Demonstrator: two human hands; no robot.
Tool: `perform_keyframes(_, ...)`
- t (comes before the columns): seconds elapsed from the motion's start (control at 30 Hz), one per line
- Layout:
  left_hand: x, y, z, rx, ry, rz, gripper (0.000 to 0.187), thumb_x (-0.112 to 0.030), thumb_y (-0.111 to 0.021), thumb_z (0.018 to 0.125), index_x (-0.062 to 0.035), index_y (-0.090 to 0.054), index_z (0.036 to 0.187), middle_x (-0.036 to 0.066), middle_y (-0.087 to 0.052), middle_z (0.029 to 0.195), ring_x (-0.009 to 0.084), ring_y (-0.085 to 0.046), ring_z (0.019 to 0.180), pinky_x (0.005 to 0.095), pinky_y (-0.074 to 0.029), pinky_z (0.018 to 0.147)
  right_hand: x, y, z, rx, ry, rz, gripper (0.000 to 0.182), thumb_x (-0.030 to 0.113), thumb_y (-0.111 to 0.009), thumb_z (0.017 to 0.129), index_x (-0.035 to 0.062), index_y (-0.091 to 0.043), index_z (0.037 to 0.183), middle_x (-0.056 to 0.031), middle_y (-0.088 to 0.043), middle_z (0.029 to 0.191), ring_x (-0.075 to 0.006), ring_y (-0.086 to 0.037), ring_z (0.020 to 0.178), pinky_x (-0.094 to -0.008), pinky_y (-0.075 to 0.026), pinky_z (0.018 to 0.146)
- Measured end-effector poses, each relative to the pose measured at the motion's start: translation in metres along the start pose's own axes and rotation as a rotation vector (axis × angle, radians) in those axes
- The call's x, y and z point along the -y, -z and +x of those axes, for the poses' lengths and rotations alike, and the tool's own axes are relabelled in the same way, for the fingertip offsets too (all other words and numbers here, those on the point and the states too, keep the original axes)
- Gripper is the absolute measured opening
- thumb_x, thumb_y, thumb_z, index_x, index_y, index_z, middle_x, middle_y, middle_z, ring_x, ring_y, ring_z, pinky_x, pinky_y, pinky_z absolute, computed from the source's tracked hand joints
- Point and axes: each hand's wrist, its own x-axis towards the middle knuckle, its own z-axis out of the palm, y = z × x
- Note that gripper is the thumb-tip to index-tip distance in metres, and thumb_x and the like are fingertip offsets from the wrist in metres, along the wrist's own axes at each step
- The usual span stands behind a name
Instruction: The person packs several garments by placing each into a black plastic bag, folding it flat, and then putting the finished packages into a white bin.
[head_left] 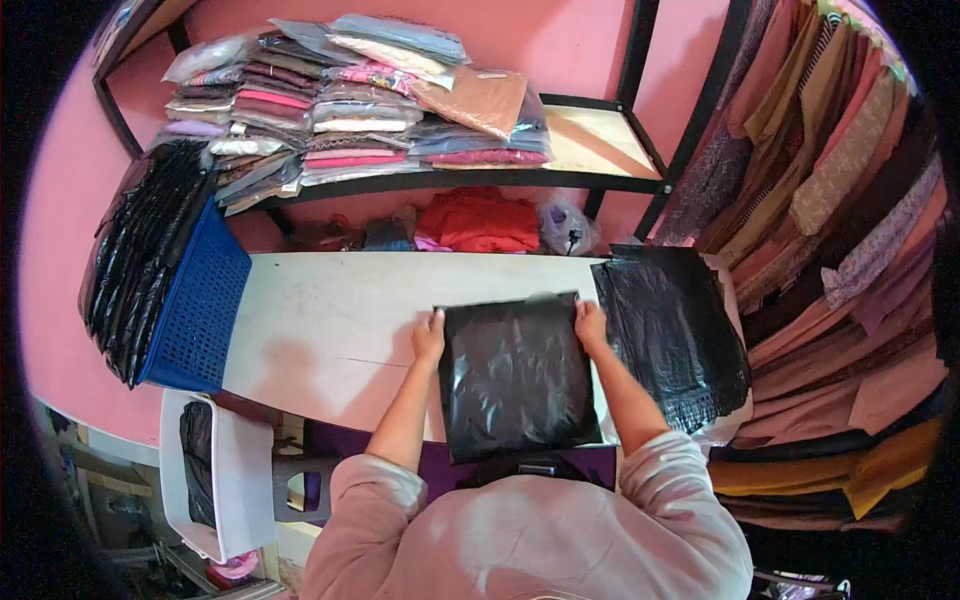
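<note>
A black plastic mailing bag [520, 375] lies flat between my hands, its lower end reaching over the table's front edge. My left hand [429, 338] is closed on the bag's upper left corner. At the upper right corner, my right hand [590, 325] grips the same bag, thumb along its edge. Right beside it, a pile of black plastic bags [675, 335] rests on the white table [320, 310]. Whether the held bag has anything inside cannot be seen.
A blue basket [195, 300] packed with upright black bags [145, 250] stands at the left. Behind the table, a shelf [590, 140] carries stacks of plastic-wrapped folded clothes [360, 110]. Garments [830, 220] hang along the right. A white bin [245, 480] sits below left.
</note>
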Motion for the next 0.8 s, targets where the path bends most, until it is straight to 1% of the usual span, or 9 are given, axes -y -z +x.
perform_keyframes(0.07, 0.016, 0.004, -0.014, 0.362, 0.093, 0.03, 0.042, -0.032, -0.059, 0.08, 0.0026, -0.054, 0.104, 0.011, -0.06, 0.085, 0.0171, -0.056, 0.087, 0.032, -0.043, 0.075, -0.024, -0.016, -0.013, 0.02, 0.005, -0.051, 0.031, 0.028, -0.049, 0.086, -0.0015, -0.054, 0.078, -0.0228, -0.056, 0.067, -0.0394, -0.054, 0.061, -0.0441, -0.043, 0.059)
perform_keyframes(0.1, 0.026, -0.006, -0.025, 0.205, 0.131, -0.218, 0.034, -0.018, -0.064, 0.077, 0.0028, -0.055, 0.102, 0.01, -0.061, 0.089, 0.0155, -0.056, 0.088, 0.0285, -0.043, 0.076, -0.022, -0.014, -0.018, 0.075, -0.132, 0.011, 0.028, 0.025, -0.052, 0.084, -0.0025, -0.052, 0.09, -0.0235, -0.057, 0.078, -0.0406, -0.054, 0.072, -0.0442, -0.043, 0.067)
perform_keyframes(0.17, 0.057, -0.023, -0.023, 0.207, 0.08, -0.451, 0.029, -0.018, -0.067, 0.074, -0.0006, -0.058, 0.096, 0.007, -0.062, 0.089, 0.0148, -0.058, 0.086, 0.0289, -0.045, 0.074, -0.009, -0.006, -0.029, 0.149, -0.281, 0.064, 0.033, 0.023, -0.054, 0.082, -0.0034, -0.049, 0.101, -0.0243, -0.057, 0.09, -0.0418, -0.054, 0.084, -0.0444, -0.042, 0.076)
perform_keyframes(0.23, 0.04, -0.008, -0.032, 0.237, 0.109, -0.314, 0.028, -0.013, -0.066, 0.074, 0.0009, -0.058, 0.097, 0.007, -0.062, 0.09, 0.0142, -0.057, 0.084, 0.0278, -0.044, 0.075, 0.023, 0.009, -0.046, -0.166, 0.186, -0.171, 0.048, 0.017, -0.055, 0.079, -0.0066, -0.037, 0.116, -0.0274, -0.047, 0.111, -0.0433, -0.044, 0.103, -0.0452, -0.035, 0.088)
perform_keyframes(0.37, 0.049, -0.014, -0.028, 0.2, 0.048, -0.037, 0.027, -0.007, -0.066, 0.072, 0.0027, -0.058, 0.095, 0.007, -0.062, 0.087, 0.0132, -0.057, 0.078, 0.0256, -0.044, 0.074, 0.079, 0.01, -0.098, 0.399, 0.546, -0.069, 0.062, 0.031, -0.052, 0.08, -0.0043, -0.03, 0.126, -0.0248, -0.027, 0.132, -0.0398, -0.024, 0.123, -0.0461, -0.02, 0.101)
perform_keyframes(0.43, 0.055, -0.019, -0.026, 0.196, 0.023, -0.025, 0.025, -0.007, -0.067, 0.071, 0.002, -0.06, 0.093, 0.006, -0.063, 0.084, 0.0129, -0.057, 0.075, 0.0254, -0.044, 0.072, 0.067, -0.002, -0.126, 0.569, 0.747, -0.302, 0.071, 0.043, -0.048, 0.081, 0.0001, -0.023, 0.132, -0.019, -0.022, 0.138, -0.0342, -0.019, 0.128, -0.0457, -0.016, 0.103)
perform_keyframes(0.5, 0.051, -0.017, -0.027, 0.162, 0.036, 0.034, 0.025, -0.02, -0.068, 0.069, -0.0037, -0.062, 0.086, 0.011, -0.064, 0.077, 0.0233, -0.06, 0.073, 0.0324, -0.045, 0.069, 0.052, 0.0, -0.123, 0.582, 0.685, -0.339, 0.074, 0.048, -0.045, 0.081, 0.003, -0.02, 0.134, -0.0141, -0.019, 0.141, -0.0304, -0.017, 0.13, -0.0449, -0.014, 0.104)
perform_keyframes(0.63, 0.025, -0.01, -0.032, 0.158, 0.128, 0.01, 0.024, -0.02, -0.068, 0.069, -0.0038, -0.063, 0.085, 0.011, -0.064, 0.079, 0.022, -0.061, 0.074, 0.0319, -0.045, 0.069, -0.003, 0.017, -0.104, 0.31, 0.199, -0.266, 0.073, 0.04, -0.054, 0.079, -0.001, -0.023, 0.132, -0.0218, -0.025, 0.136, -0.0359, -0.023, 0.126, -0.0457, -0.019, 0.102)
perform_keyframes(0.8, 0.036, -0.014, -0.022, 0.276, 0.286, -0.116, 0.025, -0.016, -0.07, 0.072, 0.0002, -0.061, 0.088, 0.006, -0.063, 0.083, 0.0135, -0.058, 0.071, 0.0269, -0.045, 0.067, -0.026, 0.029, -0.067, 0.133, 0.12, 0.018, 0.08, 0.023, -0.067, 0.07, -0.0066, -0.021, 0.129, -0.0284, -0.038, 0.122, -0.0414, -0.037, 0.112, -0.0422, -0.027, 0.097)
